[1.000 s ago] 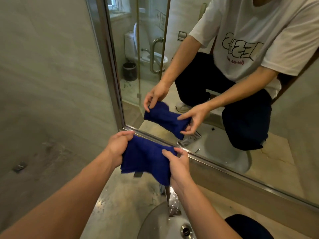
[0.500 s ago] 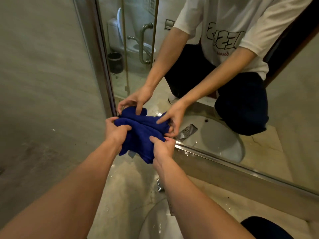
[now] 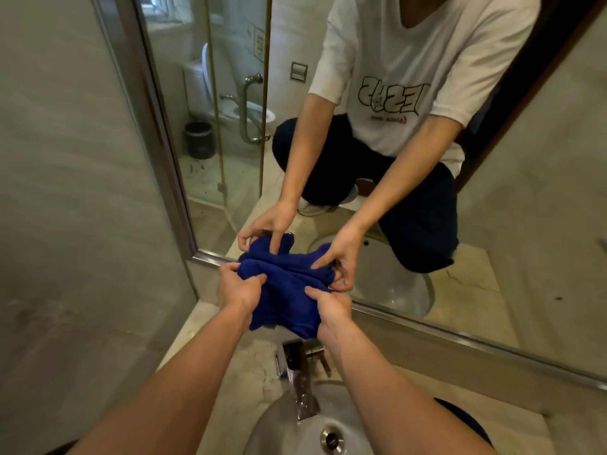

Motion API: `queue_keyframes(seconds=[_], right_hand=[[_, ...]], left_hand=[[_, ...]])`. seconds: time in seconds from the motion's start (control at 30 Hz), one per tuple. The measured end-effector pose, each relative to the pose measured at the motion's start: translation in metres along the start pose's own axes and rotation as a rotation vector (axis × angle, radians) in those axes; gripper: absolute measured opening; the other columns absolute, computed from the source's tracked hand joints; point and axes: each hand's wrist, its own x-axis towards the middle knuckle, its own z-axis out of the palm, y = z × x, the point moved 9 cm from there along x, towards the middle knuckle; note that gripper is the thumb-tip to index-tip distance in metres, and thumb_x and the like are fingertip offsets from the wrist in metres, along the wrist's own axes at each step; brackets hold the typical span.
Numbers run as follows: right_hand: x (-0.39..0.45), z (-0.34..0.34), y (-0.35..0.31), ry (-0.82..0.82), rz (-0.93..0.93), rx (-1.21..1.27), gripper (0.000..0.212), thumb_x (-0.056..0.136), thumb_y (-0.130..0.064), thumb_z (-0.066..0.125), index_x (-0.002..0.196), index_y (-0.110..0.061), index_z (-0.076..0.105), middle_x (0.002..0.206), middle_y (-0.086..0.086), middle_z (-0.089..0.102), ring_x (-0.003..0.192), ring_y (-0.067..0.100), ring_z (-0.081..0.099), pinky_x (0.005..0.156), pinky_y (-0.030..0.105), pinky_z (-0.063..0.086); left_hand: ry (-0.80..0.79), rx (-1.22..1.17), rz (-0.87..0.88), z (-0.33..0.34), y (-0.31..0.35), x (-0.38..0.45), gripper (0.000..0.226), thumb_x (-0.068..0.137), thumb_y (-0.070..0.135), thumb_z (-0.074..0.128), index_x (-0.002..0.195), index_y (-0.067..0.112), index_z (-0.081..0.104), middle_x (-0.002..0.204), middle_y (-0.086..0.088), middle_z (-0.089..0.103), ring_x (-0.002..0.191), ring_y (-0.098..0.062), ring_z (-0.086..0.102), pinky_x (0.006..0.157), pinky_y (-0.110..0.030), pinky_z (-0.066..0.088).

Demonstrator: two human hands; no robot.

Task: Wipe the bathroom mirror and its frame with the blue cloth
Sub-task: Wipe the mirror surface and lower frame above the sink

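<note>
Pinching the bunched blue cloth [image 3: 282, 290] between both hands, left hand [image 3: 238, 289] on its left edge, right hand [image 3: 330, 311] on its right, cloth pressed against the mirror [image 3: 492, 224] at the frame [image 3: 427, 326] bottom-left corner, above the faucet [image 3: 300, 376]

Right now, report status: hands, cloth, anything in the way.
Left hand and right hand both grip blue cloth. Cloth bunched against mirror frame, bottom-left corner. Faucet below, not blocking.

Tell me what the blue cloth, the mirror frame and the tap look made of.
Blue cloth: soft, matte terry or microfibre, judging by its fuzzy nap and bunched folds. Mirror frame: brushed metal, likely steel, with a dull streaky sheen. Tap: polished chrome-like metal, mirror-bright reflections.
</note>
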Motion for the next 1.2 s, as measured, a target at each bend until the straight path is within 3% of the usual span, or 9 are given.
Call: queue_keyframes(seconds=[0.1, 0.27, 0.37, 0.57, 0.67, 0.8, 0.93, 1.03, 1.2], right_hand=[[-0.02, 0.017, -0.032, -0.107, 0.016, -0.076, 0.06, 0.079, 0.001, 0.071, 0.132, -0.016, 0.049, 0.117, 0.012, 0.066, 0.098, 0.031, 0.066, 0.085, 0.045, 0.056], [-0.076, 0.023, -0.105, -0.111, -0.208, 0.011, 0.033, 0.081, -0.006, 0.071, 0.112, -0.007, 0.058, 0.101, 0.011, 0.07, 0.081, 0.024, 0.069, 0.064, 0.033, 0.059], [-0.121, 0.025, -0.14, -0.133, -0.408, 0.107, 0.033, 0.083, -0.011, 0.073, 0.109, -0.012, 0.052, 0.101, 0.006, 0.068, 0.086, 0.019, 0.069, 0.064, 0.031, 0.057], [-0.18, 0.03, -0.202, -0.072, -0.762, 0.216, 0.041, 0.082, -0.013, 0.073, 0.098, -0.034, 0.041, 0.11, 0.002, 0.066, 0.099, 0.017, 0.067, 0.093, 0.044, 0.053], [-0.181, 0.029, -0.207, 0.031, -0.803, 0.142, 0.039, 0.083, -0.017, 0.072, 0.102, -0.027, 0.04, 0.107, 0.0, 0.062, 0.096, 0.019, 0.063, 0.089, 0.042, 0.052], [-0.179, 0.028, -0.196, 0.007, -0.801, 0.13, 0.038, 0.085, -0.018, 0.072, 0.101, -0.028, 0.039, 0.104, -0.006, 0.063, 0.095, 0.011, 0.063, 0.081, 0.029, 0.051], [-0.173, 0.027, -0.188, 0.007, -0.723, 0.193, 0.037, 0.086, -0.015, 0.072, 0.099, -0.023, 0.038, 0.104, -0.002, 0.063, 0.093, 0.011, 0.064, 0.076, 0.026, 0.05], [-0.178, 0.029, -0.196, 0.062, -0.744, 0.158, 0.036, 0.086, -0.018, 0.071, 0.099, -0.019, 0.037, 0.097, 0.004, 0.064, 0.085, 0.018, 0.063, 0.073, 0.033, 0.049], [-0.189, 0.041, -0.209, 0.089, -0.764, 0.127, 0.035, 0.085, -0.02, 0.072, 0.085, -0.025, 0.037, 0.087, 0.002, 0.059, 0.076, 0.016, 0.058, 0.062, 0.027, 0.043]], left_hand=[[-0.04, -0.01, -0.031, 0.001, 0.013, -0.008, 0.041, 0.068, 0.022, 0.075, 0.102, 0.018, 0.052, 0.105, -0.015, 0.066, 0.094, -0.031, 0.065, 0.086, -0.051, 0.056], [-0.051, -0.178, 0.097, -0.013, 0.091, -0.047, 0.04, 0.08, 0.018, 0.078, 0.112, 0.015, 0.054, 0.097, -0.008, 0.066, 0.082, -0.02, 0.064, 0.069, -0.032, 0.054], [-0.066, -0.318, 0.232, -0.026, 0.141, -0.075, 0.048, 0.079, 0.016, 0.08, 0.118, 0.02, 0.051, 0.096, -0.006, 0.067, 0.079, -0.018, 0.067, 0.062, -0.028, 0.052], [-0.088, -0.439, 0.452, -0.03, 0.221, -0.111, 0.044, 0.083, 0.01, 0.076, 0.117, 0.023, 0.05, 0.096, -0.003, 0.069, 0.078, -0.014, 0.069, 0.064, -0.03, 0.055], [-0.073, -0.408, 0.46, -0.03, 0.226, -0.11, 0.046, 0.083, 0.015, 0.076, 0.118, 0.023, 0.047, 0.105, -0.007, 0.069, 0.089, -0.019, 0.068, 0.073, -0.037, 0.057], [-0.035, -0.382, 0.446, -0.033, 0.212, -0.109, 0.05, 0.083, 0.018, 0.077, 0.118, 0.02, 0.043, 0.112, -0.011, 0.066, 0.097, -0.023, 0.066, 0.083, -0.042, 0.056], [-0.055, -0.443, 0.387, -0.035, 0.205, -0.108, 0.05, 0.084, 0.016, 0.077, 0.119, 0.019, 0.041, 0.114, -0.009, 0.063, 0.094, -0.019, 0.064, 0.073, -0.034, 0.054], [-0.082, -0.435, 0.392, -0.038, 0.214, -0.102, 0.048, 0.084, 0.016, 0.077, 0.119, 0.017, 0.043, 0.115, -0.011, 0.064, 0.095, -0.021, 0.064, 0.074, -0.035, 0.053], [-0.09, -0.442, 0.413, -0.047, 0.234, -0.091, 0.047, 0.085, 0.015, 0.075, 0.119, 0.017, 0.043, 0.111, -0.008, 0.067, 0.094, -0.02, 0.066, 0.075, -0.036, 0.054]])
